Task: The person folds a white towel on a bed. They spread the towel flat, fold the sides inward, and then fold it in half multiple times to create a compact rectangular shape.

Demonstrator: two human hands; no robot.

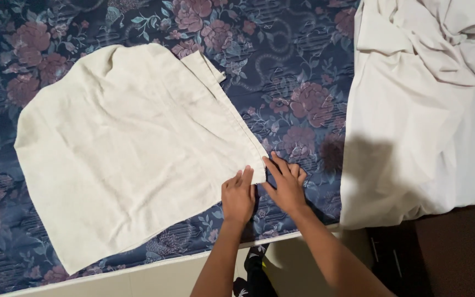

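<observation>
A cream cloth (122,148), folded flat, lies spread on a dark blue mattress with pink flowers (292,77). My left hand (238,197) rests palm down on the cloth's near right corner, fingers together. My right hand (286,184) lies just beside it, fingertips touching the same corner at the hemmed edge. Neither hand lifts the cloth off the mattress.
A rumpled white sheet (413,93) covers the right part of the bed and hangs over its edge. The mattress's pale front edge (155,275) runs along the bottom. A dark floor (457,253) shows at the lower right.
</observation>
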